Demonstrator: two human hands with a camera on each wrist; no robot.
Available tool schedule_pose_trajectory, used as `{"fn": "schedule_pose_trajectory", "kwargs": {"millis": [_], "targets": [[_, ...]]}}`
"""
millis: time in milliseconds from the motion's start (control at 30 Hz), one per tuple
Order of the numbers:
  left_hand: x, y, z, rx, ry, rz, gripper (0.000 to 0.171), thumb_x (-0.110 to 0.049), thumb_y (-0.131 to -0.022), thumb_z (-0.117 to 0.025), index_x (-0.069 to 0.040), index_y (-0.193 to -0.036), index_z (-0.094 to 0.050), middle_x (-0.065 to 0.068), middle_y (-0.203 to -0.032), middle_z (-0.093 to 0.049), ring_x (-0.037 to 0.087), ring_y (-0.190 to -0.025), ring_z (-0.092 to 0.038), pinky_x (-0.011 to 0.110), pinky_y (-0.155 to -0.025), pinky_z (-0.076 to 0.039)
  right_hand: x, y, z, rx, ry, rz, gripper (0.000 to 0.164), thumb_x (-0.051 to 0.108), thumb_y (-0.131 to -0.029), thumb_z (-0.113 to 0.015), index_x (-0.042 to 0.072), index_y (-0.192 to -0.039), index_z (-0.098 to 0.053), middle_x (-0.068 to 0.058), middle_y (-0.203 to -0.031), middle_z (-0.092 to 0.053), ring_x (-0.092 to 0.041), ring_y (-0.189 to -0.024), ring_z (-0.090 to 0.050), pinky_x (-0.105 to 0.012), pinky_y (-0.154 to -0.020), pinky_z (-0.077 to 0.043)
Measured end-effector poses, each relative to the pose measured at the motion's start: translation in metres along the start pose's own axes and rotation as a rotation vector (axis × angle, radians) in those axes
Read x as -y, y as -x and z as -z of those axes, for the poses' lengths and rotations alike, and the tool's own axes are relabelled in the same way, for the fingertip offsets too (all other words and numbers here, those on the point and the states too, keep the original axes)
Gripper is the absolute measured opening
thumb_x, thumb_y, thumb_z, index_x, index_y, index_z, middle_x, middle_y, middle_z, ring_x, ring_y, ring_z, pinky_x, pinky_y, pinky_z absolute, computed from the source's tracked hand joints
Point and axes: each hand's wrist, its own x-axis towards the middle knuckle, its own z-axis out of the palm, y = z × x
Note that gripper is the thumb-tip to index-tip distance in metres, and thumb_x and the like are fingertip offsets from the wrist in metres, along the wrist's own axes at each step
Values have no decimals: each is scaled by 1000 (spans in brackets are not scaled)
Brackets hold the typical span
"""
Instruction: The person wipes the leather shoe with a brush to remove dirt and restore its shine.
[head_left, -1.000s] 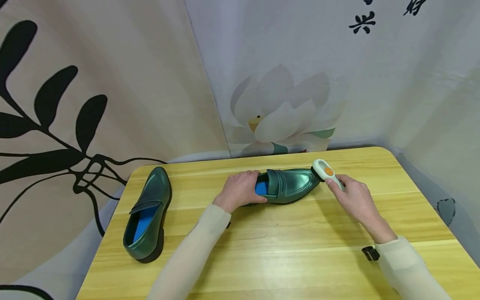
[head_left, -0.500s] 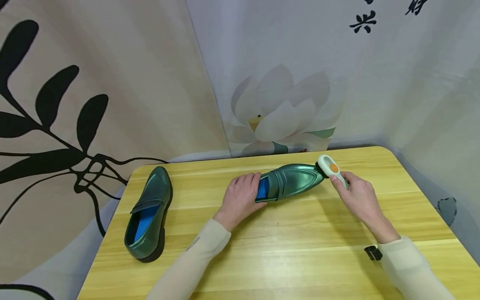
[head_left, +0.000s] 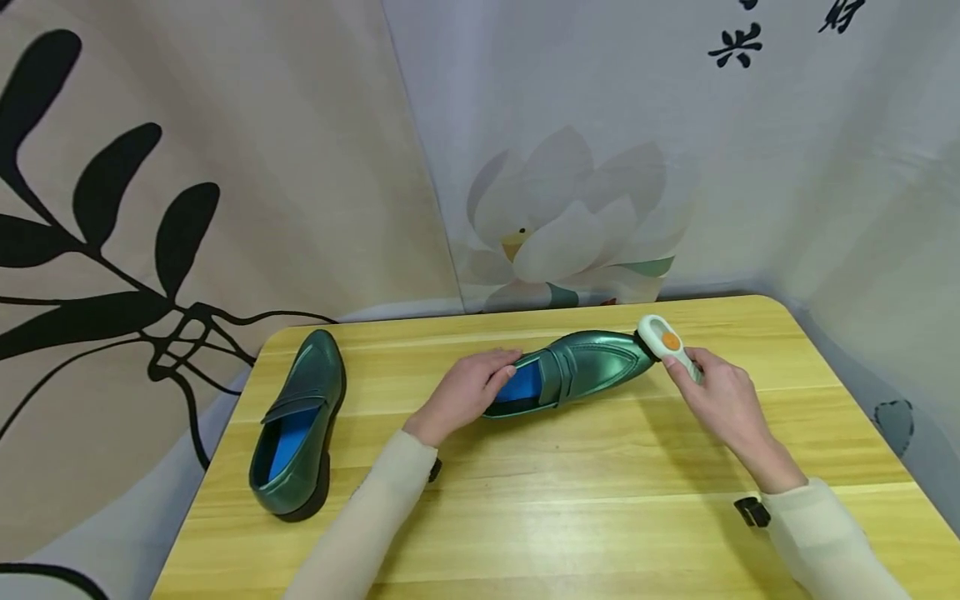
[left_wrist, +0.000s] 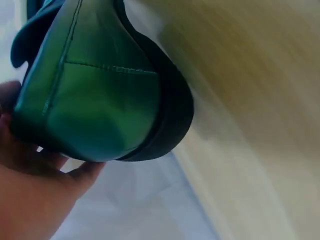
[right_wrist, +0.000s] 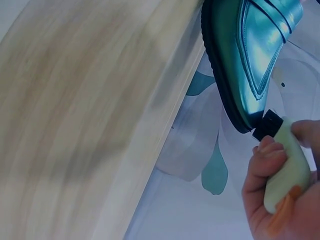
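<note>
Slightly back toward the heel: that is where the left hand (head_left: 463, 387) has shifted since half a second ago, so more of the held loafer's (head_left: 603, 360) opening and blue insole (head_left: 527, 383) now shows; the toe sits only a touch farther right.

Green and shiny, this loafer lies between the two hands, its long axis running across the view, toe pointing to the right hand (head_left: 723, 404) and tipped a little away from the person. The left hand grips the heel end. The right hand, nearer the toe, is closed round a white brush (right_wrist: 291, 172) with an orange button (head_left: 671, 341); its black head (right_wrist: 268, 125) meets the very tip of the toe, or nearly so. Whether the sole touches the worktop (head_left: 570, 508) I cannot tell.

Well to the left, the other loafer (head_left: 296, 408) stands on the pale wooden worktop, toe pointing away. Behind hangs a light cloth (head_left: 322, 183) printed with dark leaves (head_left: 116, 187), a pale lotus (head_left: 573, 217) and black characters (head_left: 736, 45).
</note>
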Motion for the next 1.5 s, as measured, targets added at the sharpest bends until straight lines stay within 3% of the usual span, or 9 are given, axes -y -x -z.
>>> {"fn": "schedule_pose_trajectory", "kwargs": {"millis": [133, 267, 467, 633, 800, 1033, 1200, 1333, 1500], "targets": [[9, 1, 3, 29, 194, 80, 41, -31, -109, -55, -16, -146, -62, 10, -156, -50, 36, -147, -40, 55, -119, -31, 2, 1, 1, 4, 4, 5, 59, 43, -108, -53, -12, -130, -61, -10, -78, -61, -22, -63, -51, -35, -56, -41], [14, 2, 0, 35, 261, 124, 41, -35, -108, -54, -21, -146, -62, 14, -160, -44, 40, -150, -33, 63, -118, -27, 8, 0, -1, -16, 29, 37, 57, 39, -107, -56, -13, -128, -62, -20, -89, -67, -28, -69, -57, -43, -59, -47], [15, 3, -9, 21, 236, 93, 42, -37, -110, -50, -24, -149, -58, 12, -158, -46, 38, -148, -35, 63, -118, -26, 30, -6, -16, -51, 63, 124, 49, 30, -104, -63, -15, -123, -64, -30, -108, -69, -41, -85, -66, -60, -72, -53], [14, 7, -14, 4, 193, 75, 42, -37, -110, -49, -24, -150, -56, 12, -157, -46, 35, -145, -38, 61, -118, -28, 57, -14, -34, -27, 71, 201, 43, 29, -103, -65, -11, -120, -67, -27, -109, -71, -41, -88, -68, -58, -73, -55], [12, 9, -14, -2, 166, 67, 48, -38, -110, -48, -15, -152, -52, 14, -155, -47, 36, -144, -38, 59, -118, -28, 74, -19, -39, 22, 79, 219, 42, 31, -104, -64, -8, -118, -69, -21, -104, -72, -33, -81, -65, -52, -68, -55], [12, 9, -15, 12, 150, 94, 52, -40, -110, -48, -9, -152, -51, 12, -158, -44, 34, -149, -32, 56, -120, -26, 51, -10, -6, 71, 127, 100, 47, 34, -106, -59, -10, -122, -67, -21, -96, -71, -35, -76, -63, -54, -68, -52], [11, 8, -12, -1, 165, 97, 51, -38, -110, -48, -6, -150, -53, 15, -157, -45, 36, -147, -35, 58, -119, -29, 25, -1, 16, 67, 138, 40, 52, 39, -107, -56, -10, -119, -68, -10, -75, -62, -25, -63, -53, -39, -56, -42], [11, 9, -13, -20, 160, 83, 50, -37, -110, -49, -5, -148, -54, 16, -155, -47, 37, -145, -36, 59, -117, -30, 25, -2, 15, 49, 136, 49, 51, 38, -107, -57, -11, -119, -67, -13, -79, -65, -27, -64, -55, -43, -57, -45], [11, 8, -16, -23, 157, 79, 50, -38, -110, -49, -6, -148, -55, 14, -155, -47, 36, -147, -35, 57, -119, -28, 50, -8, -8, -11, 135, 126, 42, 30, -104, -63, -11, -114, -69, -21, -91, -71, -34, -70, -63, -55, -61, -52]]}}
